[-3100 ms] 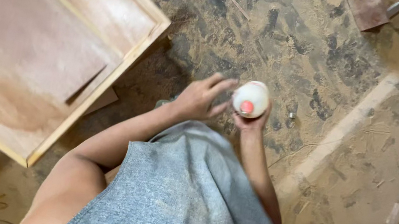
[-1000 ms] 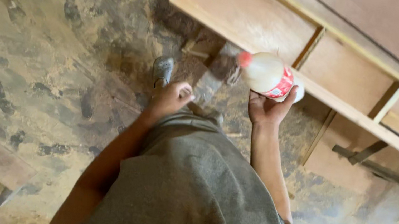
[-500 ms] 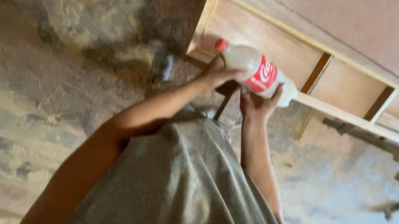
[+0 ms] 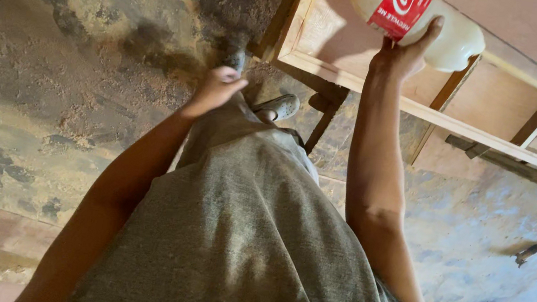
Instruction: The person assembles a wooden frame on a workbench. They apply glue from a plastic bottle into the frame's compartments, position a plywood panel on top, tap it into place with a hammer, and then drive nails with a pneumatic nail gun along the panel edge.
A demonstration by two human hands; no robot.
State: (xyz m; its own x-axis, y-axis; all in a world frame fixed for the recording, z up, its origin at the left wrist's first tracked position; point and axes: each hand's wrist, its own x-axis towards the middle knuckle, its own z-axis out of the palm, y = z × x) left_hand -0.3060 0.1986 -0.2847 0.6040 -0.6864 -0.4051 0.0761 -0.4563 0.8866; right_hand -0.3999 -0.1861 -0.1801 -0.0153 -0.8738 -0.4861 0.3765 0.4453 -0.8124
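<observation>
Right grip (image 4: 399, 53) clasps white bottle (image 4: 412, 12); left (image 4: 215, 86) seemingly empty.

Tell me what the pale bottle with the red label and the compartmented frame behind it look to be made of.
The pale bottle with the red label, held in the right hand, looks like thin translucent plastic: glossy, with whitish contents showing through. The compartmented frame looks like unfinished wood: pale matte strips and reddish panels, possibly plywood.
</observation>
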